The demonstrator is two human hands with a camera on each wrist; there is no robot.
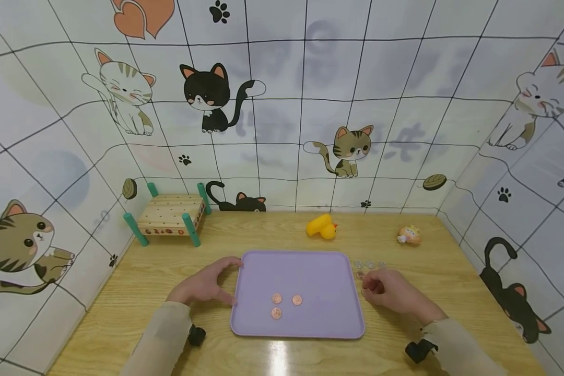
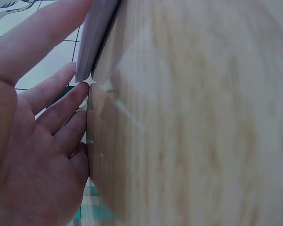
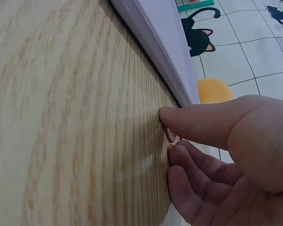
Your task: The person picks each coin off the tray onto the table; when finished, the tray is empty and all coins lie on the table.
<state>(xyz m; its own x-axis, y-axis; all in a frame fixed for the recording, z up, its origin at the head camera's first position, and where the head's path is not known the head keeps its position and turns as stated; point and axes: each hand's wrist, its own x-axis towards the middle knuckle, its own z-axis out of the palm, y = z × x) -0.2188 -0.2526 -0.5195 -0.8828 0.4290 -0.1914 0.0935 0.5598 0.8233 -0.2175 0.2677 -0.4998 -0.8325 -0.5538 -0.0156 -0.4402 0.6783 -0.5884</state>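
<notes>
A lilac tray [image 1: 319, 282] lies on the wooden table, with three copper coins [image 1: 277, 298] in its left half. At the tray's left side is my left hand [image 1: 207, 282], thumb and fingers spread along the rim [image 2: 87, 52]. My right hand [image 1: 390, 292] rests on the table just right of the tray. In the right wrist view its thumb and bent fingers are at the tabletop, a copper coin [image 3: 170, 134] showing between them; I cannot tell whether they grip it. Beyond these fingers lie a copper coin [image 1: 360, 274] and several silvery discs [image 1: 369, 265].
A yellow toy duck [image 1: 321, 226] sits behind the tray, and a small peach-coloured figure [image 1: 409, 235] stands at the back right. At the back left is a toy bed [image 1: 171, 211] with green posts. A cat-patterned wall covering [image 1: 282, 120] encloses the table.
</notes>
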